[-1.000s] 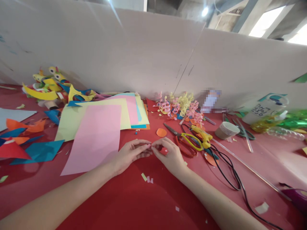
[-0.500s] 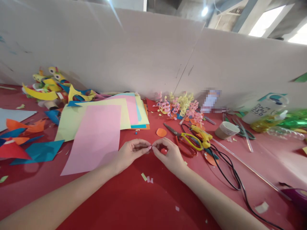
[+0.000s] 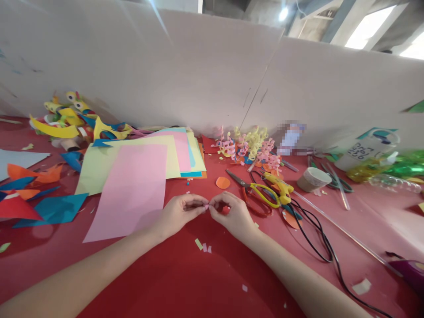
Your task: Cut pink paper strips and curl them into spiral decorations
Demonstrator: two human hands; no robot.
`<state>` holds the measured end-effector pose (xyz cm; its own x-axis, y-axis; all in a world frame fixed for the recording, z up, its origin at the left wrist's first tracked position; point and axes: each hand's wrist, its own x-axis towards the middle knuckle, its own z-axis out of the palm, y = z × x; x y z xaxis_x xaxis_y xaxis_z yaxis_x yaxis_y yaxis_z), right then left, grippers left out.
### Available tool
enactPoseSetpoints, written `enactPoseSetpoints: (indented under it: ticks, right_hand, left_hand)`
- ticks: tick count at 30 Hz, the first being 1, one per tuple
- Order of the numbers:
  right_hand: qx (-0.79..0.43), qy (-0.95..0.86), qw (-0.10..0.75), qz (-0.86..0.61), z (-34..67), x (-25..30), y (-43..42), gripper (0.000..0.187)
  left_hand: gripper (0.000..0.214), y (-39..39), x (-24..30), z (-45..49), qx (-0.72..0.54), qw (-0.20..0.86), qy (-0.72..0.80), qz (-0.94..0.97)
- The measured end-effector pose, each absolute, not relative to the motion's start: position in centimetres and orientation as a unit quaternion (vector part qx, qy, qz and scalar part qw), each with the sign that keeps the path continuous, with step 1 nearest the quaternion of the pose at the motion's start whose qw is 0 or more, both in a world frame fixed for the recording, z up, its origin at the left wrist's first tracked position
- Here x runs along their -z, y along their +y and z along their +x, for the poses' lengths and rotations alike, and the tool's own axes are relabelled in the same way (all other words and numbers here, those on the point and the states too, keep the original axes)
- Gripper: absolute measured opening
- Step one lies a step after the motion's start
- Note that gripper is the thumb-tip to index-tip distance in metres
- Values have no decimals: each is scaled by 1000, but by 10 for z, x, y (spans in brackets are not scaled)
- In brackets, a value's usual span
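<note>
My left hand [image 3: 180,213] and my right hand [image 3: 232,215] meet fingertip to fingertip just above the red table cover [image 3: 185,278]. Between the pinched fingers of both hands sits a tiny pink paper piece [image 3: 206,206]. Both hands are closed in a pinch on it. A large pink paper sheet [image 3: 130,190] lies just left of my left hand. Right of my right hand lie yellow-handled scissors [image 3: 261,194] and a yellow glue gun [image 3: 280,185].
Stacked coloured sheets [image 3: 185,152], curled pink and yellow paper spirals [image 3: 247,145], an orange paper disc [image 3: 223,182], a tape roll [image 3: 312,179], black cables [image 3: 318,238], a clear rod [image 3: 344,232], a bottle [image 3: 366,152], blue and orange scraps [image 3: 33,194] and paper craft figures [image 3: 71,119] surround the hands. A pale board wall [image 3: 198,66] stands behind.
The fingers of both hands have curled tighter around the pink piece, and the hands have shifted very slightly. Nothing else on the table moved.
</note>
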<state>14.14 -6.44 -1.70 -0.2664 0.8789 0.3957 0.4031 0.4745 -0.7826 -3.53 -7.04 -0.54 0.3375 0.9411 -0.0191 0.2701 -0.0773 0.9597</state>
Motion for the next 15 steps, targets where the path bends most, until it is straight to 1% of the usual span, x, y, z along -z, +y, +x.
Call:
enactPoseSetpoints:
  ticks: [8, 12, 15]
  right_hand:
    - [-240, -763, 434, -415, 139, 22, -66, 7]
    - [-198, -777, 437, -408, 140, 22, -65, 7]
    - [-197, -773, 440, -412, 142, 19, -63, 8]
  left_hand:
    - [15, -71, 5, -35, -331, 502, 465, 650]
    - [19, -74, 3, -33, -333, 538, 447, 632]
    - [24, -73, 5, -33, -340, 558, 427, 625]
